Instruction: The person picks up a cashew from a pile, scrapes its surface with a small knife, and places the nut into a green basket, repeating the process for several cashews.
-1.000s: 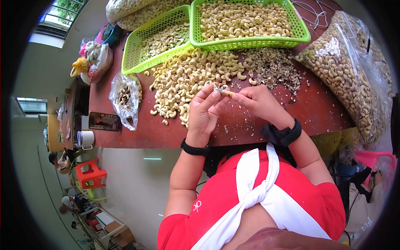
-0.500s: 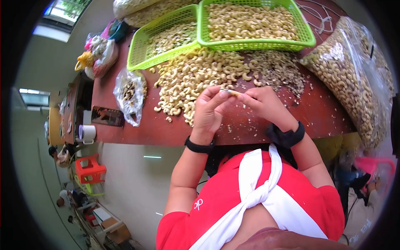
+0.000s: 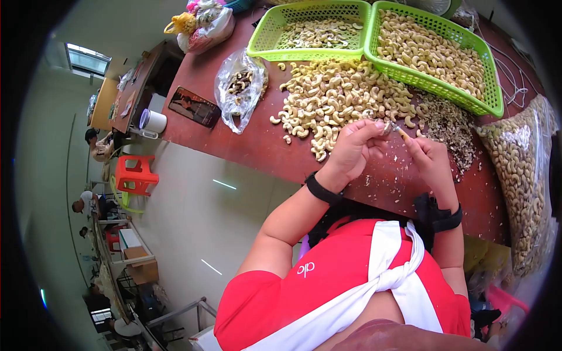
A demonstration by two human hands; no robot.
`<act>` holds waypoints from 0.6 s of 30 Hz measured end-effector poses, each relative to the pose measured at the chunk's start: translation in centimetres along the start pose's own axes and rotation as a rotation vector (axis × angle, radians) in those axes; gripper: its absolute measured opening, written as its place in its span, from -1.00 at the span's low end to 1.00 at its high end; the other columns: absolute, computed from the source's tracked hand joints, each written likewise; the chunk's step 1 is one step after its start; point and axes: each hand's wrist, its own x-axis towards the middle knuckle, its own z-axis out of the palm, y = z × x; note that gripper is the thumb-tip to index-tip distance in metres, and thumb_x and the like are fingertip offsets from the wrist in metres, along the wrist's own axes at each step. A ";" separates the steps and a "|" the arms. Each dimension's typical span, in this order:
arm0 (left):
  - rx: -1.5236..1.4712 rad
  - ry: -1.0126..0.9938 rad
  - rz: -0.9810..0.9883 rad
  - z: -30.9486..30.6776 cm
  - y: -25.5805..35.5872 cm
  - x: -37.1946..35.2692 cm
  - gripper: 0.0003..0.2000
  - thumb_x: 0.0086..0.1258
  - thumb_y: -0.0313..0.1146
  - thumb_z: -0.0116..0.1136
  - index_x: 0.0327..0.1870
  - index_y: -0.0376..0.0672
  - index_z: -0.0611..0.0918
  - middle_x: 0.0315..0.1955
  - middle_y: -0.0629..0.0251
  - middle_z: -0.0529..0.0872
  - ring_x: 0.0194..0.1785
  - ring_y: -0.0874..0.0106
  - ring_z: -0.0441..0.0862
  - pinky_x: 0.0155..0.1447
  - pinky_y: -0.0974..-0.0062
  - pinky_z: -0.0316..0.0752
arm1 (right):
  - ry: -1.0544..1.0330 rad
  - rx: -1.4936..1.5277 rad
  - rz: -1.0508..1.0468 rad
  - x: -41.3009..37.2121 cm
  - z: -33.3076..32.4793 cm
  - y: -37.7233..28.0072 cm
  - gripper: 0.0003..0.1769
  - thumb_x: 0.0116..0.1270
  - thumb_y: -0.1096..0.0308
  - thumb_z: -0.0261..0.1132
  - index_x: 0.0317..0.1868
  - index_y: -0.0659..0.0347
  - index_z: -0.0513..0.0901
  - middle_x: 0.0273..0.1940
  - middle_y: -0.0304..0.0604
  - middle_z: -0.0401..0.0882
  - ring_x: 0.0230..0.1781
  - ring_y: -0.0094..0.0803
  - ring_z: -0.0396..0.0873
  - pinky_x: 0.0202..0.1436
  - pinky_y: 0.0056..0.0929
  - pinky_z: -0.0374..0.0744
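Observation:
My left hand point(image 3: 356, 149) pinches a cashew point(image 3: 387, 127) between thumb and fingertips, mostly hidden by them. A small knife point(image 3: 401, 133) with a tan handle is gripped in my right hand point(image 3: 433, 162), its short metal tip right at the nut. Both hands are above the front of the red-brown table point(image 3: 246, 149). Just beyond them spreads a heap of pale cashews point(image 3: 333, 93), some with bits of skin. To its right lies a pile of flaky skin scraps point(image 3: 448, 126).
Two green baskets point(image 3: 304, 57) of cashews stand at the back. A big clear bag of cashews point(image 3: 518, 175) leans at the right edge. Leftward are a small plastic bag point(image 3: 237, 96) with dark pieces, a phone point(image 3: 194, 107) and a mug point(image 3: 153, 121). A red stool point(image 3: 136, 175) stands on the floor.
The head view has turned, so the table and its contents sit farther right and tilted. The knife and cashew stay in my hands; my right hand is now lower relative to the left.

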 end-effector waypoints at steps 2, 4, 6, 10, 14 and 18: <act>0.029 0.080 0.028 0.1 -0.1 0.1 -0.91 0.20 -0.47 0.09 -0.31 -0.24 0.52 -0.40 0.23 0.62 -0.37 0.52 0.56 -0.34 0.61 0.49 | 0.026 -0.020 0.018 -0.1 -0.3 0.1 -0.62 0.23 0.21 0.12 -0.60 0.36 0.45 -0.75 -0.29 0.26 -0.70 -0.65 0.22 -0.65 -0.53 0.21; 0.018 0.164 0.052 0.6 0.1 0.0 -0.90 0.15 -0.52 0.14 -0.33 -0.25 0.53 -0.40 0.25 0.62 -0.38 0.53 0.55 -0.33 0.61 0.48 | 0.040 -0.049 -0.055 0.0 -0.3 0.3 -0.61 0.23 0.20 0.12 -0.60 0.36 0.45 -0.75 -0.24 0.25 -0.71 -0.62 0.22 -0.65 -0.51 0.22; -0.010 0.163 0.074 0.5 0.2 0.1 -0.87 0.13 -0.57 0.14 -0.29 -0.29 0.52 -0.37 0.22 0.61 -0.36 0.48 0.57 -0.26 0.59 0.52 | 0.042 -0.046 -0.053 0.0 -0.4 -0.2 -0.61 0.23 0.20 0.12 -0.61 0.36 0.44 -0.76 -0.22 0.25 -0.72 -0.59 0.22 -0.64 -0.50 0.22; -0.047 0.112 0.079 0.0 0.3 0.1 -0.84 0.18 -0.59 0.06 -0.21 -0.27 0.49 -0.31 0.17 0.60 -0.24 0.37 0.60 -0.14 0.51 0.56 | 0.011 0.012 -0.085 0.0 0.1 -0.3 -0.60 0.22 0.20 0.14 -0.63 0.37 0.44 -0.76 -0.16 0.25 -0.74 -0.52 0.21 -0.65 -0.46 0.22; -0.079 0.134 0.086 1.3 0.3 0.0 -0.84 0.17 -0.60 0.08 -0.23 -0.25 0.49 -0.31 0.17 0.59 -0.19 0.28 0.59 -0.09 0.33 0.57 | 0.009 0.024 -0.105 0.0 0.4 -0.1 -0.61 0.21 0.21 0.14 -0.64 0.36 0.44 -0.78 -0.17 0.27 -0.76 -0.53 0.23 -0.66 -0.49 0.23; -0.078 0.140 0.107 1.4 0.2 0.1 -0.84 0.18 -0.58 0.06 -0.21 -0.25 0.49 -0.30 0.15 0.59 -0.18 0.27 0.59 -0.08 0.32 0.57 | -0.001 0.035 -0.081 0.0 0.7 0.2 -0.61 0.21 0.20 0.14 -0.64 0.35 0.45 -0.79 -0.18 0.27 -0.77 -0.55 0.23 -0.68 -0.50 0.23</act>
